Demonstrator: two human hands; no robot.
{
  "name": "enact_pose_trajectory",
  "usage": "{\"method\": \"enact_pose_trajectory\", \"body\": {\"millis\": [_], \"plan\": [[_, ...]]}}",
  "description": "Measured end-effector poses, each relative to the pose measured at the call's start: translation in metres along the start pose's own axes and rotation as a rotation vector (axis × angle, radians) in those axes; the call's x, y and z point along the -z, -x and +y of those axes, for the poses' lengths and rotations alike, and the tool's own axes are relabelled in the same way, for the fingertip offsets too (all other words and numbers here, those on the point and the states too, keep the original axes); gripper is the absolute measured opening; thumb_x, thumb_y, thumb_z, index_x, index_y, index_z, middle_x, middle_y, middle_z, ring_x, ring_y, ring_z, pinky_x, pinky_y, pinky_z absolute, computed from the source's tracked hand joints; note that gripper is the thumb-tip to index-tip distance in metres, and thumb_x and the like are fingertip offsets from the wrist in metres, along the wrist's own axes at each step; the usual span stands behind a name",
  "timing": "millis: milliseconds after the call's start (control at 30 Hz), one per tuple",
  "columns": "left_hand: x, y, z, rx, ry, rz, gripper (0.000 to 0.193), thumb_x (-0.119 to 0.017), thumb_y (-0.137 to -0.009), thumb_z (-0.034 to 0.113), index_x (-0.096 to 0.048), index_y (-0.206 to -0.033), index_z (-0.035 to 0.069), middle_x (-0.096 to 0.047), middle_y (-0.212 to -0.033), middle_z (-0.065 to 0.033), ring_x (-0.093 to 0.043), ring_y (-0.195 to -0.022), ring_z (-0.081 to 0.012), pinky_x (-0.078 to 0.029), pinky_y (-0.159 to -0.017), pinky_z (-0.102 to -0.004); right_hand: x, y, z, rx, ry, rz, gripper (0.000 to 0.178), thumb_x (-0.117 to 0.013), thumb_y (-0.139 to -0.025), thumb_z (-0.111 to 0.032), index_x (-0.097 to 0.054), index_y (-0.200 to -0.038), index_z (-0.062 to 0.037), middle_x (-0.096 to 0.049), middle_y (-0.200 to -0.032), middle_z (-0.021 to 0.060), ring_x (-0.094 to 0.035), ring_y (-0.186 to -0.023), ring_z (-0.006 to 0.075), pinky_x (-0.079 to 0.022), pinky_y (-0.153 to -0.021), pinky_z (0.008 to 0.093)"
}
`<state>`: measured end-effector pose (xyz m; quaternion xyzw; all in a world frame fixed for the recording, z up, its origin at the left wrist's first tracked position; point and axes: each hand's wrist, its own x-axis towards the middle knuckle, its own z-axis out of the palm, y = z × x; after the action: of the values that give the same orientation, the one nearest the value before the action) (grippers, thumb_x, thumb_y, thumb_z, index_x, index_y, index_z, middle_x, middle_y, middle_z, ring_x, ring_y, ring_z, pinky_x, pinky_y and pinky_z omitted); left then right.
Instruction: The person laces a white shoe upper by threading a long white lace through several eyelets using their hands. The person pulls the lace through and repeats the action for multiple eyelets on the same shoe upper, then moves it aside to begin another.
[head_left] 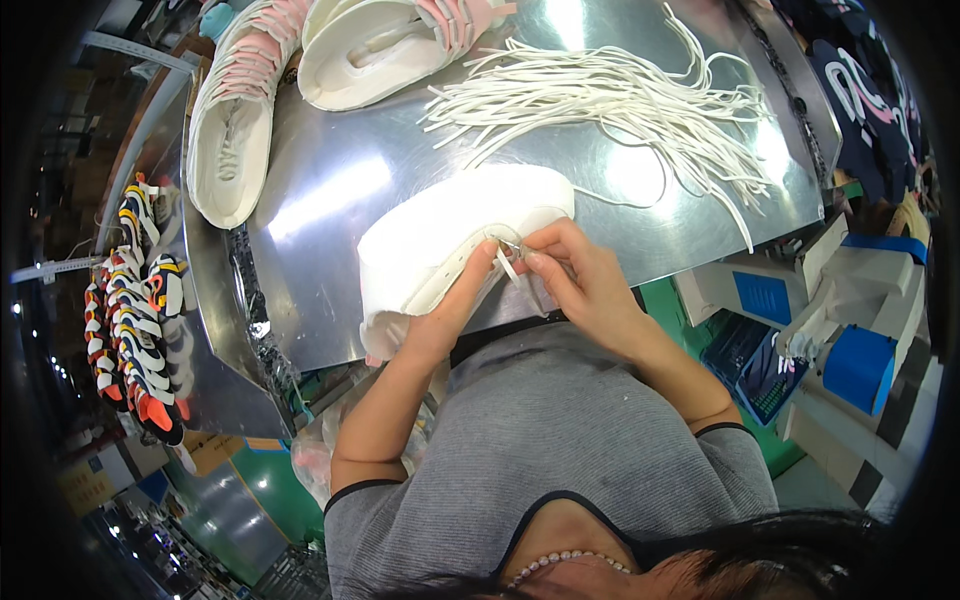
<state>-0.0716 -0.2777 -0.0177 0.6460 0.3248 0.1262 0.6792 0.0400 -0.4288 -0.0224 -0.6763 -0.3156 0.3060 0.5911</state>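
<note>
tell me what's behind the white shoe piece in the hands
Beyond the white shoe piece, the shiny metal table shows, with white laces and pink-and-white shoes farther back. What lies directly under the piece is covered and cannot be seen.

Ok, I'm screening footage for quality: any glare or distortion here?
Head view: glare streaks the metal tabletop left of the white shoe and under the loose white shoelaces; head view: the shoe's top looks nearly washed out; head view: edges bend toward a dark fisheye rim.
</note>
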Motion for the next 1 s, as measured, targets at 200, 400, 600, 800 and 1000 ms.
{"method": "enact_pose_trajectory", "body": {"millis": [200, 400, 600, 800, 1000], "plan": [[0.000, 0.006, 0.022, -0.603, -0.795, -0.046, 0.027, -0.071, -0.090, 0.011, -0.070, -0.115, 0.001, -0.073, -0.104, -0.0150, -0.070, -0.093, -0.0275, -0.054, -0.082, -0.0361, 0.005, -0.019, -0.012, 0.063, 0.314, -0.094, 0.014, -0.058, -0.096, -0.010, -0.051, -0.101, 0.0017, -0.069, -0.081, 0.0193, -0.069, -0.075, 0.0373, -0.053, -0.065, 0.0421], [0.010, -0.001, -0.011, -0.066, -0.291, -0.076, 0.025, -0.062, -0.098, 0.016, -0.069, -0.118, 0.002, -0.073, -0.107, -0.0088, -0.068, -0.095, -0.0228, -0.052, -0.089, -0.0364, 0.002, -0.044, -0.018, 0.031, 0.735, -0.247, 0.016, -0.061, -0.096, -0.015, -0.055, -0.106, -0.0033, -0.071, -0.081, 0.0153, -0.070, -0.074, 0.0359, -0.053, -0.066, 0.0441], [0.043, -0.031, -0.006, 0.374, 0.344, -0.306, 0.045, -0.060, -0.101, 0.034, -0.061, -0.128, -0.002, -0.070, -0.116, -0.0136, -0.062, -0.116, -0.0242, -0.050, -0.097, -0.0398, 0.043, -0.051, 0.007, 0.040, 0.356, 0.070, 0.052, -0.083, -0.079, -0.023, -0.060, -0.119, 0.0006, -0.071, -0.100, 0.0159, -0.070, -0.088, 0.0242, -0.054, -0.079, 0.0329], [0.053, -0.017, 0.011, -0.282, -0.769, -0.295, 0.032, -0.071, -0.090, 0.010, -0.065, -0.119, -0.001, -0.071, -0.105, -0.0195, -0.070, -0.095, -0.0296, -0.053, -0.084, -0.0354, 0.023, -0.072, 0.036, -0.093, -0.155, 0.173, 0.043, -0.083, -0.082, -0.013, -0.063, -0.117, -0.0006, -0.067, -0.105, 0.0055, -0.058, -0.087, 0.0091, -0.050, -0.075, 0.0242], [0.043, -0.030, 0.012, -0.657, -0.884, 0.032, 0.015, -0.071, -0.086, 0.008, -0.067, -0.100, 0.006, -0.064, -0.073, -0.0115, -0.062, -0.064, -0.0316, -0.046, -0.058, -0.0419, 0.006, -0.048, 0.026, -0.042, -0.012, 0.092, 0.021, -0.076, -0.089, -0.015, -0.067, -0.103, -0.0015, -0.063, -0.081, 0.0005, -0.054, -0.071, 0.0058, -0.046, -0.065, 0.0219]]}}
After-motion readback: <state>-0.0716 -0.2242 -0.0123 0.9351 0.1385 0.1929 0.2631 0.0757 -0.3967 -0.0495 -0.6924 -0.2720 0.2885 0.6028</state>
